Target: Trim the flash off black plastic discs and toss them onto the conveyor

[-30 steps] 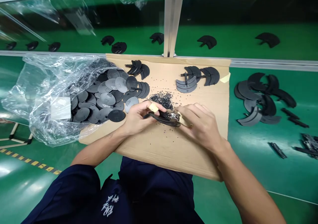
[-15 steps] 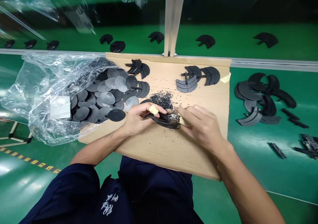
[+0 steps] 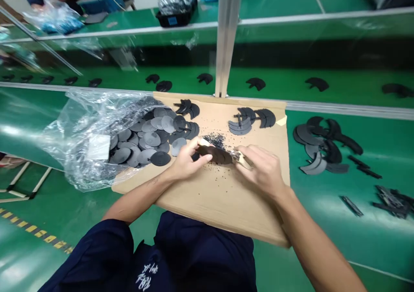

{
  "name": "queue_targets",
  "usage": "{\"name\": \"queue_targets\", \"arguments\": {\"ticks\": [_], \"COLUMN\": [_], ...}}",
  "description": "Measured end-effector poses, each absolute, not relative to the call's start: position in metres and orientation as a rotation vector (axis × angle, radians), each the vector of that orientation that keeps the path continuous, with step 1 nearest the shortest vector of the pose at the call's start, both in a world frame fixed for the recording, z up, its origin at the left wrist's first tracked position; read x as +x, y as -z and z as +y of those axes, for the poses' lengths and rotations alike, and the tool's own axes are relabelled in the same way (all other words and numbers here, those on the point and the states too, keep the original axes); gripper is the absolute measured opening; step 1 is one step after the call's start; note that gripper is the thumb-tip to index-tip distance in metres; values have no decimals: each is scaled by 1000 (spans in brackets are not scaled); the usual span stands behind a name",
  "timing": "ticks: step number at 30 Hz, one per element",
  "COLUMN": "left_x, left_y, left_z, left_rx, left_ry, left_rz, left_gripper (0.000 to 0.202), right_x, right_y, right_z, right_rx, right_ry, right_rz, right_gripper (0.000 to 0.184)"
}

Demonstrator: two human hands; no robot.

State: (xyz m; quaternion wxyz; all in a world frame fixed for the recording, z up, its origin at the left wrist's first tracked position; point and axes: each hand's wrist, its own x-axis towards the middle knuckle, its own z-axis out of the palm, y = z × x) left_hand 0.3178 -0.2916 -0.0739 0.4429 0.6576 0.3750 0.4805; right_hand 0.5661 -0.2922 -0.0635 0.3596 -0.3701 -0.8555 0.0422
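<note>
My left hand [image 3: 185,164] is closed on a thin, dark plastic part with a curved edge [image 3: 215,155], thumb on its near face. Pale tape shows on a finger of this hand. My right hand [image 3: 263,169] is wrapped round small metal nippers [image 3: 235,155], their handles mostly hidden by the fingers. The metal head meets the right end of the part; whether the jaws are closed cannot be seen. Just behind the part lies a heap of tiny black plastic bits [image 3: 214,139], with more scattered on the cardboard sheet [image 3: 207,201] below my hands.
A clear plastic bag [image 3: 77,111] spills dark round discs [image 3: 150,139] at the left. Fan-shaped black parts [image 3: 239,126] lie at the cardboard's back. Curved black pieces [image 3: 318,143] and narrow black pieces [image 3: 393,201] rest on the green table at right. A metal post [image 3: 226,46] rises behind.
The view has tilted up, bringing a back shelf and part of another person into sight. The plastic part has turned in my left hand, showing more of its broad face; both grips stay closed.
</note>
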Motion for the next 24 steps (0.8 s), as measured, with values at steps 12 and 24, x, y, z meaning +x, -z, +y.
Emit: {"name": "queue_targets", "arguments": {"ticks": [12,24], "left_x": [294,218], "left_y": [68,28], "left_z": [-233,-37], "left_rx": [1464,2161], "left_ry": [-1182,-713], "left_rz": [1182,1543], "left_gripper": [69,29], "right_x": [569,572], "right_y": [71,68], "right_z": [-280,-286], "right_rx": [-1099,-1056], "right_ry": [99,142], "right_rz": [-2354,-2297], "right_gripper": [24,24]}}
